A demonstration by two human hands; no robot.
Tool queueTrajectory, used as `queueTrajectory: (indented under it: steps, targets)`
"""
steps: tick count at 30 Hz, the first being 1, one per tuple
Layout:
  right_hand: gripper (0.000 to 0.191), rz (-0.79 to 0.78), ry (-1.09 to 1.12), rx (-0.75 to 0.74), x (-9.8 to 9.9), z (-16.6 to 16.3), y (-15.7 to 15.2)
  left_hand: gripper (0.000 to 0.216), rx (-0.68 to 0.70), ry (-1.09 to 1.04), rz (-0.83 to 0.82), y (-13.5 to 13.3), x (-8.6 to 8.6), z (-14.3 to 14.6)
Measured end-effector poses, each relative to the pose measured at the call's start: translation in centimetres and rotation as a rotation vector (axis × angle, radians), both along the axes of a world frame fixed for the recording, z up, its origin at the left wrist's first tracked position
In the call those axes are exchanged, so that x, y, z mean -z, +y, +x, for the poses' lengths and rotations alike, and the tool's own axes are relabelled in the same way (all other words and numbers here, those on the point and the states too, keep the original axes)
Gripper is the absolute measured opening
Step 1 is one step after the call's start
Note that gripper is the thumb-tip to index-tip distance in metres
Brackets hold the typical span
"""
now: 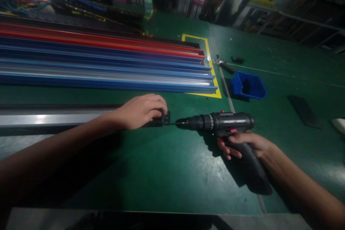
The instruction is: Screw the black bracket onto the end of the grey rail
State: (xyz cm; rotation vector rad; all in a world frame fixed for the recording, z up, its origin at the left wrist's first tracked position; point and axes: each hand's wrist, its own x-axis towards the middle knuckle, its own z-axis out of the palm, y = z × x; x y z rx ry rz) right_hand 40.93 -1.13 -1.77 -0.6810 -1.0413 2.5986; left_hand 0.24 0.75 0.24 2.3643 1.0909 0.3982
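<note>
My right hand (242,143) is wrapped round the grip of a black cordless drill (231,121) with small red switches. Its long thin bit points left, with the tip at a black plastic end piece (166,118). That piece sits at the right end of a long black-and-silver metal rail (59,118) lying on the bench. My left hand (144,111) closes over the rail's end, thumb and fingers pressed on the end piece. The fingers partly hide where the piece meets the rail.
Several long blue profiles (107,79) and a red profile (107,40) lie behind the rail on the green bench (167,172). Yellow tape (208,48) runs around their ends. Pliers (225,65), a blue bin (249,86) and a dark flat object (304,111) are at right.
</note>
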Motion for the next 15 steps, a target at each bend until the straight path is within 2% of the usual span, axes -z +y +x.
queueTrajectory:
  steps: [15]
  targets:
    - [0.023,-0.002,-0.006,-0.006,0.04,0.13,0.11,0.023,-0.01,-0.002,-0.009,0.01,-0.04,-0.04]
